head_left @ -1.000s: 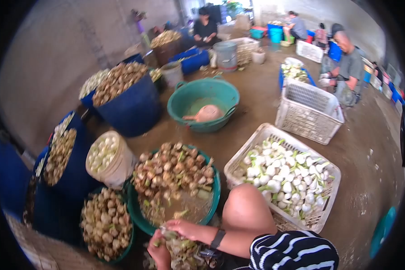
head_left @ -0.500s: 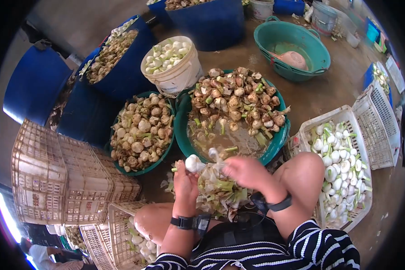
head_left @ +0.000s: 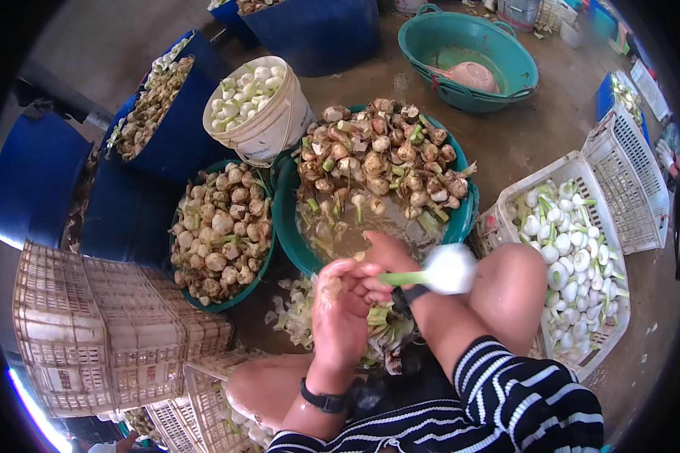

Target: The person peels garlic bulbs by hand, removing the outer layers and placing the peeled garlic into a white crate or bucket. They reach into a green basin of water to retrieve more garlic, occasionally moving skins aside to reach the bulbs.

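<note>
A peeled garlic bulb [head_left: 452, 269] with a green stem, blurred by motion, shows in front of my right wrist, its stem end at the fingertips of my left hand [head_left: 341, 298]. That hand is palm up, fingers stretched to the right, and does not appear closed round the stem. My right hand [head_left: 387, 253] reaches past it to the near rim of a green tub [head_left: 283, 219]; its fingers are mostly hidden. Unpeeled garlic bulbs [head_left: 381, 155] are heaped in the tub above murky water. Peeled skins and leaves [head_left: 298, 309] lie between my knees.
On my right stands a white crate [head_left: 517, 219] of peeled garlic; to the left, another green tub [head_left: 268, 264] of unpeeled bulbs. Farther off are a white bucket [head_left: 279, 124], blue barrels [head_left: 317, 38] and a green basin [head_left: 423, 53]. Stacked crates [head_left: 68, 325] flank my left side.
The garlic bulb has moved right and looks larger, closer to the camera. My right hand has left the skin it was pulling and crossed left towards the tub. The view has shifted slightly.
</note>
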Motion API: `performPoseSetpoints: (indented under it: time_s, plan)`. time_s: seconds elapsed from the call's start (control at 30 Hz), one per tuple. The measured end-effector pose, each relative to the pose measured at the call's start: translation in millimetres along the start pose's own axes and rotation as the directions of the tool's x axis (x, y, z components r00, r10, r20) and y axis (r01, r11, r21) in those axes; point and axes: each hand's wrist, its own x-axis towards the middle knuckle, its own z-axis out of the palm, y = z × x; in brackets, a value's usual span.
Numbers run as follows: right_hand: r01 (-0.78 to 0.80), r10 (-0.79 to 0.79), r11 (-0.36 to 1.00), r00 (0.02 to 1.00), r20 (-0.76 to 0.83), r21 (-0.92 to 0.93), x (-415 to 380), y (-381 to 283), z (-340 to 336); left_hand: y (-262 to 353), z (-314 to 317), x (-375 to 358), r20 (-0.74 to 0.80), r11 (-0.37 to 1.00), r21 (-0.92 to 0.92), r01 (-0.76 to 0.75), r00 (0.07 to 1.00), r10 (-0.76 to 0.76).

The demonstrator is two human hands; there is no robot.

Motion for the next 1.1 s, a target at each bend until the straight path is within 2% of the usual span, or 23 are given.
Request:
performPoseSetpoints:
  time_s: [0.03, 0.1, 0.17, 0.23, 0.27, 0.3, 0.33, 0.37, 0.43, 0.47, 0.57, 0.7, 0.73, 0.77, 0.8, 0.83, 0.9, 0.93, 0.97, 1.0, 1.03, 1.07, 1.1]
  plan:
    - [0.065, -0.080, 0.948, 0.996, -0.034, -0.312, 21.1, 13.3, 24.4, 4.5, 9.2, 3.5, -0.022, 0.997, -0.020, -0.072, 0.997, 0.071]
    - [0.080, 0.029, 0.868, 0.977, 0.211, -0.491, 51.7, 42.5, 63.2, 10.8, -21.8, 19.0, -0.319, 0.972, 0.171, -0.159, 0.925, 0.207]
    - [0.051, 0.071, 0.919, 0.954, 0.292, -0.391, 65.6, 66.4, 98.9, 8.5, -95.3, 19.1, -0.675, 0.972, 0.222, 0.084, 0.732, 0.091]
    - [0.026, 0.094, 0.954, 0.920, 0.380, -0.298, 60.4, 51.9, 99.6, -4.6, -167.2, 1.6, -0.668, 0.821, 0.460, 0.339, 0.741, 0.068]
    - [0.097, -0.045, 0.979, 0.961, 0.274, -0.179, 33.5, 23.5, 74.5, -9.4, -178.9, 0.0, -0.723, 0.774, 0.378, 0.508, 0.684, -0.096]
    - [0.182, -0.170, 0.981, 0.973, 0.158, -0.068, 5.6, -2.9, 52.4, -17.6, -153.2, 0.4, -0.813, 0.798, 0.264, 0.542, 0.570, -0.118]
    - [0.195, -0.179, 0.978, 0.967, 0.182, -0.072, -18.1, -22.3, 40.1, -20.0, -133.2, 3.1, -0.805, 0.808, 0.172, 0.563, 0.554, -0.215]
    - [0.307, -0.305, 0.952, 0.948, 0.088, -0.008, -40.7, -39.9, 29.8, -18.7, -122.9, 6.7, -0.783, 0.811, 0.082, 0.579, 0.541, -0.307]
    - [0.423, -0.423, 0.905, 0.906, -0.014, 0.044, -69.8, -59.9, 18.3, -19.4, -129.8, 12.3, -0.625, 0.825, 0.117, 0.553, 0.686, -0.371]
    - [0.468, -0.468, 0.884, 0.883, -0.030, -0.001, -79.8, -64.4, 13.4, -19.2, -126.5, 14.3, -0.632, 0.794, 0.311, 0.522, 0.738, -0.238]
    - [0.547, -0.560, 0.827, 0.821, -0.108, -0.128, -96.6, -71.1, 8.1, -21.4, -115.1, 11.5, -0.568, 0.748, 0.480, 0.458, 0.812, -0.132]
    - [0.493, -0.514, 0.857, 0.833, -0.202, -0.147, -96.2, -70.5, 21.4, -24.7, -115.5, 4.0, -0.647, 0.880, 0.253, 0.402, 0.747, -0.155]
    - [0.356, -0.345, 0.912, 0.935, -0.087, 0.203, -87.0, -63.8, 25.4, -23.4, -113.7, 1.3, -0.646, 0.880, 0.255, 0.400, 0.748, -0.153]
    - [0.134, -0.207, 0.853, 0.974, 0.091, 0.505, -80.6, -57.3, 30.6, -21.9, -112.0, -1.9, -0.618, 0.920, 0.161, 0.358, 0.763, -0.189]
    - [-0.250, -0.064, 0.533, 0.941, 0.332, 0.809, -84.5, -61.1, 26.9, -20.5, -111.0, -5.1, -0.589, 0.947, 0.061, 0.315, 0.778, -0.221]
    - [-0.250, -0.066, 0.534, 0.940, 0.335, 0.807, -89.4, -65.0, 19.0, -17.7, -112.2, -7.6, -0.591, 0.948, 0.061, 0.312, 0.777, -0.218]
    - [-0.339, -0.111, 0.391, 0.906, 0.409, 0.856, -96.0, -68.1, 3.5, -6.1, -118.7, -10.0, -0.404, 0.941, 0.033, 0.336, 0.866, -0.295]
    - [-0.100, -0.240, 0.594, 0.925, 0.295, 0.798, -99.7, -63.6, 4.7, 1.6, -127.6, -9.5, -0.288, 0.910, 0.089, 0.404, 0.885, -0.365]
    - [-0.101, -0.239, 0.593, 0.925, 0.295, 0.799, -100.7, -60.5, 6.0, 4.2, -129.5, -7.2, -0.288, 0.909, 0.090, 0.406, 0.885, -0.366]
    - [0.210, -0.340, 0.809, 0.929, 0.144, 0.549, -100.9, -56.6, 8.5, 5.1, -130.6, -4.6, -0.329, 0.724, 0.408, 0.557, 0.829, -0.452]
    - [0.462, -0.476, 0.869, 0.879, 0.041, 0.177, -100.6, -51.5, 12.5, 4.0, -131.0, -3.2, -0.398, 0.421, 0.658, 0.624, 0.763, -0.509]
    - [0.564, -0.542, 0.811, 0.825, -0.162, 0.154, -95.7, -42.4, 21.2, 7.6, -121.1, -3.6, -0.358, 0.277, 0.803, 0.528, 0.798, -0.484]
    - [0.558, -0.536, 0.815, 0.828, -0.166, 0.157, -86.4, -35.7, 29.0, 7.6, -111.2, -7.8, -0.357, 0.272, 0.805, 0.528, 0.795, -0.490]
